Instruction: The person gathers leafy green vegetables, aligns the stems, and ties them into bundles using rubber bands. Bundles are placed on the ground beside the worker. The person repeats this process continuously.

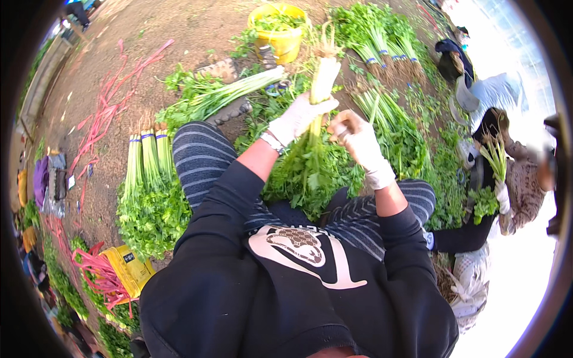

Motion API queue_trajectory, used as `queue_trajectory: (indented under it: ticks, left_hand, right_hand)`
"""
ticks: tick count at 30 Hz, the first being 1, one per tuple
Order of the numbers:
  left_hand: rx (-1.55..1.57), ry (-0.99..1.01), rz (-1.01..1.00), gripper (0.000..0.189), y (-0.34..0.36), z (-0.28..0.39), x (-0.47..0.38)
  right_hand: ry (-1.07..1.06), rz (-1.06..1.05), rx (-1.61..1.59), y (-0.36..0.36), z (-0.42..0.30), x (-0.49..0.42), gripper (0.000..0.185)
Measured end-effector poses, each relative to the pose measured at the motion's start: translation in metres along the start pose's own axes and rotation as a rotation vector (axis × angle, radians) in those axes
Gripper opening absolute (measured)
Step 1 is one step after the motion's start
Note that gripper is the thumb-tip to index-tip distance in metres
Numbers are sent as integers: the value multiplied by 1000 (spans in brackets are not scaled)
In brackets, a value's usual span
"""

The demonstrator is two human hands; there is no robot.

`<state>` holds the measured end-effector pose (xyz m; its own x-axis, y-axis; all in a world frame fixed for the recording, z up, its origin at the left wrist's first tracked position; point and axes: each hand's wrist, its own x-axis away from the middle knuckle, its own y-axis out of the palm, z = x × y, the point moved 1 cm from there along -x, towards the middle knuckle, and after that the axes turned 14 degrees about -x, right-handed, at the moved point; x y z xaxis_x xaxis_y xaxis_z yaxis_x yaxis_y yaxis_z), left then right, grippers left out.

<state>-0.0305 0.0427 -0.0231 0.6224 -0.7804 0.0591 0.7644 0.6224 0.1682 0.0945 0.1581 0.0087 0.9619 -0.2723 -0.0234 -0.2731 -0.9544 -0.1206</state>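
My left hand (299,117), in a white glove, grips a celery plant (325,80) around its pale stalks. Its stringy roots point up and away from me, and its leaves hang down between my knees. Just to the right of those stalks is my right hand (358,136), also gloved, with its fingers curled. Whether anything sits in those fingers cannot be made out. Below both hands lies a heap of loose celery leaves (309,179). Untied celery stalks (250,87) rest beyond my left knee, and more loose celery (389,121) lies to the right.
A yellow bucket (282,42) holding greens stands ahead. Banded celery bunches (150,156) lie at left, others (389,51) at far right. Pink strips (105,107) trail over the soil; more fill a yellow container (127,270). At right, a person's gloved hand (502,197) holds celery.
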Motion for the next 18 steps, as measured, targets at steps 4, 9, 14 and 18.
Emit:
queue_trajectory:
  ticks: [4, 9, 14, 18]
  left_hand:
    - [-288, 105, 158, 31, -8, 19, -7]
    - [-168, 183, 149, 29, -25, 54, -21]
    - [-329, 218, 174, 36, -33, 75, -32]
    - [-351, 168, 38, 43, -35, 65, -34]
  right_hand:
    - [-68, -23, -32, -2, 5, -21, 14]
    - [-49, -47, -32, 15, -25, -43, 22]
    - [-154, -77, -297, 9, -2, -68, 11]
    - [-153, 6, -360, -9, -11, -59, 5]
